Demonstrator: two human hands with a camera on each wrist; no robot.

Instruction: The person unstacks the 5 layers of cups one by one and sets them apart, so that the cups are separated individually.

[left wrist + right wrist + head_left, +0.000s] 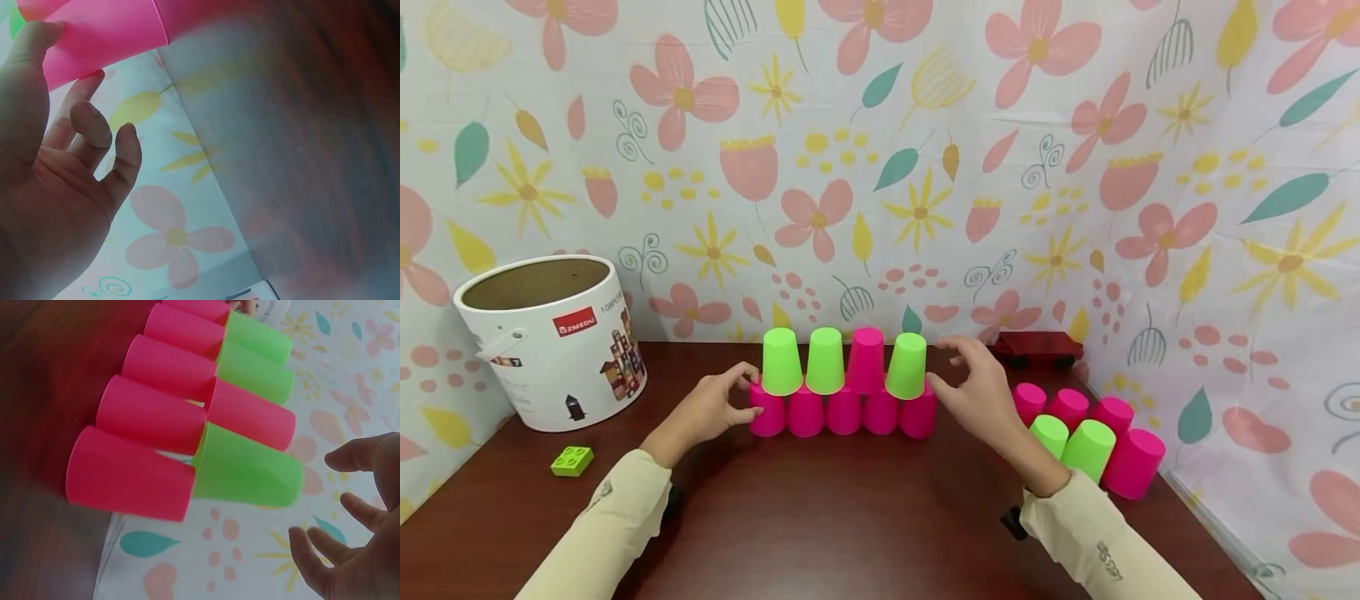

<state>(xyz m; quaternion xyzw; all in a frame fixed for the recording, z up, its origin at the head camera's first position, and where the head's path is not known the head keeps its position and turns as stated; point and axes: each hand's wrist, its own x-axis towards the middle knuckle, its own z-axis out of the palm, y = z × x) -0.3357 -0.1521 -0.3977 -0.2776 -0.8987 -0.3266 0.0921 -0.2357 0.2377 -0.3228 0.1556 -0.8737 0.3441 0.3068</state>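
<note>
A row of upside-down pink cups [806,415] stands on the dark table. On top of it sit green cups [826,361] and one pink cup [867,360]. At the row's left end my left hand [711,408] holds the end pink cup [106,37], thumb on one side and a fingertip on the other. My right hand [977,392] is beside the rightmost green cup [247,469], fingers spread and apart from it, with nothing in its grasp.
More pink cups [1135,464] and green cups [1088,450] stand at the right. A red toy car [1037,348] is behind them. On the left are a white bucket [550,350] and a green toy block [572,461]. A floral curtain [880,167] lines the back.
</note>
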